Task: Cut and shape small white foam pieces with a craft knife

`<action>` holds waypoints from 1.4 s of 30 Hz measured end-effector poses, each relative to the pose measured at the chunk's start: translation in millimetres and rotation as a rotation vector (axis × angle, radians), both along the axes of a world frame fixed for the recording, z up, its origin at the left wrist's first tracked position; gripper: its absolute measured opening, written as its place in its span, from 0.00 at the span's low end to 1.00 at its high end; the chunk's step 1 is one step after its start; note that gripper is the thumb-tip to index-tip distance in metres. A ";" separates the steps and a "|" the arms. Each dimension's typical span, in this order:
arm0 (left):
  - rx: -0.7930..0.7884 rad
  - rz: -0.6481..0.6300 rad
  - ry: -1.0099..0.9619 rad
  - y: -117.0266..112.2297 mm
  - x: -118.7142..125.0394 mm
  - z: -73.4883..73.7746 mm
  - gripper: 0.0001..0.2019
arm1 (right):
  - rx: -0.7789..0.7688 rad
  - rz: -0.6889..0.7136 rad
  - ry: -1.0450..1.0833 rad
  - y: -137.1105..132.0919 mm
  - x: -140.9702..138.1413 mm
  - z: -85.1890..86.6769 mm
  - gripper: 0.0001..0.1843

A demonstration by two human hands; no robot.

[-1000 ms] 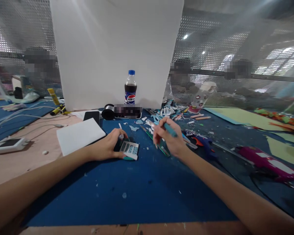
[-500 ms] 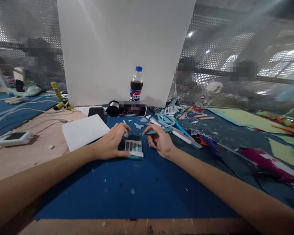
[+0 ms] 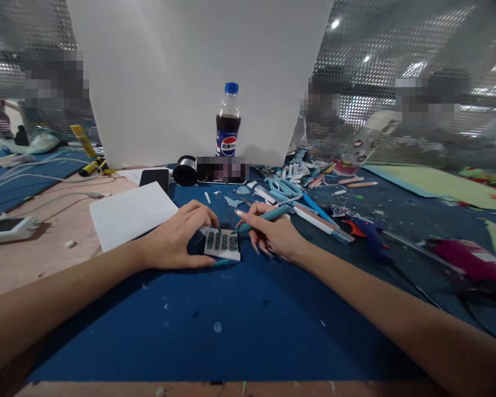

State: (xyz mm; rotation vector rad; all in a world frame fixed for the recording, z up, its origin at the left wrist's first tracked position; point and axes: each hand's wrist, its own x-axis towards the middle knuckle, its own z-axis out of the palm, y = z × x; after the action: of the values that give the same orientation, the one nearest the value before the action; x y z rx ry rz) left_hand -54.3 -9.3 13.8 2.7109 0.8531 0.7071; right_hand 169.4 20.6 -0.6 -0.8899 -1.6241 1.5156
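Note:
My left hand [image 3: 188, 234] steadies a small white panel [image 3: 222, 254] with several dark, speckled strips on its face. Its thumb, with a long teal nail, lies along the near edge, and the fingers curl round the far left side. A slim teal pen-like tool [image 3: 268, 216] is pinched in my right hand [image 3: 279, 234], just right of the panel. The tool's tip points left at the panel's top right corner; whether it touches is too small to tell. Below both hands is a blue mat [image 3: 182, 331].
Behind the hands stand a cola bottle [image 3: 228, 124], a phone [image 3: 221, 171] and a wire spool [image 3: 185, 170]. White paper [image 3: 132, 214] lies left. Foam scraps [image 3: 291, 176], a dark blue glue gun [image 3: 370, 240] and a magenta tool [image 3: 471, 256] are on the right.
My right hand has come left with the teal tool, bringing its tip to the panel. The left hand keeps its hold. The whole view has shifted slightly.

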 end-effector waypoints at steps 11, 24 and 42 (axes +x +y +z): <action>0.007 -0.003 -0.002 -0.1 0.4 -2.0 0.19 | 0.181 0.050 -0.091 -3.8 -0.8 3.6 0.17; -0.007 -0.005 -0.015 -0.1 0.9 -2.5 0.16 | 0.199 0.095 -0.106 -3.6 0.5 2.7 0.17; -0.019 0.001 0.000 -0.7 1.5 -1.6 0.16 | 0.192 0.120 -0.115 -5.0 0.4 4.3 0.17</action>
State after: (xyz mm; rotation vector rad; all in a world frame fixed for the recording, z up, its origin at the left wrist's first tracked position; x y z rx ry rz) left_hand -52.9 -10.0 12.2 2.6939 0.8565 0.6962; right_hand 169.9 15.6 3.7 -0.7982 -1.9010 1.3808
